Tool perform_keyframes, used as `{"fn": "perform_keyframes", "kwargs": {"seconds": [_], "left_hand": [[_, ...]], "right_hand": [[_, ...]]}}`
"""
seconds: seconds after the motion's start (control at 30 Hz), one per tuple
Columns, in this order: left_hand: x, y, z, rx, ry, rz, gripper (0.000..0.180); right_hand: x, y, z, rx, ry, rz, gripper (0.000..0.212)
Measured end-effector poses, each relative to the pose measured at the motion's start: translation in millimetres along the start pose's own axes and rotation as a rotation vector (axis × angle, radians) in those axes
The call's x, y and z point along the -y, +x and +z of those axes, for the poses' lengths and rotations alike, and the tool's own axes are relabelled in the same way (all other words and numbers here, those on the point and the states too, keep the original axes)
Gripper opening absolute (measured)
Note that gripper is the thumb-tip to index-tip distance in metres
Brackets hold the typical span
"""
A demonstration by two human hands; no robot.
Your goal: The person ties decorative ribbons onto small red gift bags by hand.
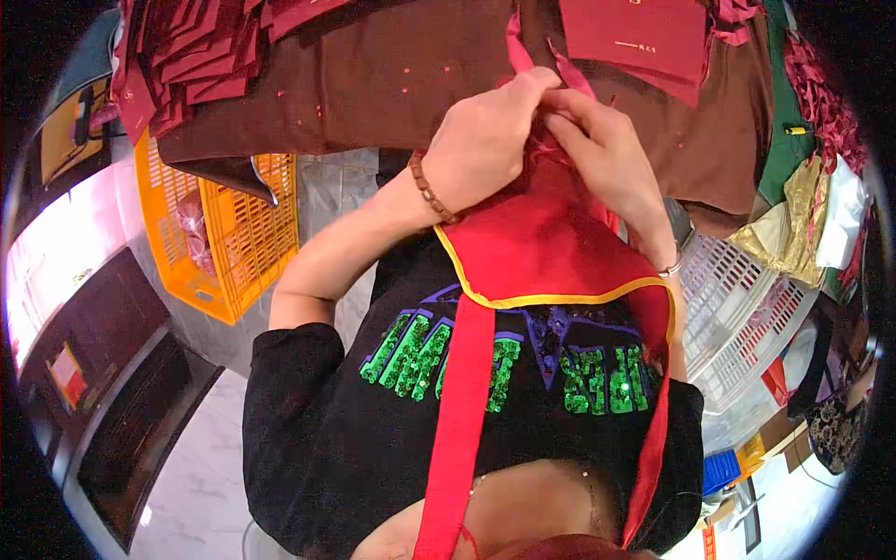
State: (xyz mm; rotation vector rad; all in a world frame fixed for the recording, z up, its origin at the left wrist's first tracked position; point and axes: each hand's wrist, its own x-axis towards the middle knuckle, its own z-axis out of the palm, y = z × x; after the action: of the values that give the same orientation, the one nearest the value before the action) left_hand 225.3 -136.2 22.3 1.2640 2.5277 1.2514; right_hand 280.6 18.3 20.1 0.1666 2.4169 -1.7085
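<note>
My left hand [485, 140] and my right hand [611, 154] meet at the near edge of the brown-covered table, in front of my chest. Their fingers are pinched together around a red ribbon [514, 47], whose loose ends stick up past the fingertips. The exact spot of the grip is hidden behind the knuckles. More red material shows between and below the hands, over the red apron [560, 243] with yellow edging that I wear. A beaded bracelet circles my left wrist. Just beyond the right hand lies a flat dark red piece [644, 47] with small print.
Stacked dark red flat pieces [201, 51] cover the table's far left. An orange plastic crate [252, 233] stands below on the left, a white crate [737, 317] on the right. Red ribbons [826, 103] and gold wrapping [789, 224] are heaped at the far right.
</note>
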Motion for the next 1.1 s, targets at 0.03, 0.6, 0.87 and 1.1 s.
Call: {"fn": "perform_keyframes", "kwargs": {"seconds": [0.03, 0.6, 0.87, 1.1], "left_hand": [[0.7, 0.9, -1.4, -0.010, -0.113, -0.048, 0.030], [47.7, 31.8, -50.5, 0.542, 0.037, 0.018, 0.027], [68.0, 64.5, -44.5, 1.126, -0.374, -0.113, 0.027], [51.3, 61.6, -45.0, 0.898, -0.194, -0.069, 0.017]], "right_hand": [[3.3, -1.6, 0.2, -0.026, -0.038, -0.006, 0.026], [26.9, -13.2, 11.8, -0.136, -0.402, -0.201, 0.017], [28.5, -13.9, 20.0, -0.124, -0.462, -0.371, 0.017], [24.5, -13.9, 15.7, -0.109, -0.438, -0.354, 0.017]]}}
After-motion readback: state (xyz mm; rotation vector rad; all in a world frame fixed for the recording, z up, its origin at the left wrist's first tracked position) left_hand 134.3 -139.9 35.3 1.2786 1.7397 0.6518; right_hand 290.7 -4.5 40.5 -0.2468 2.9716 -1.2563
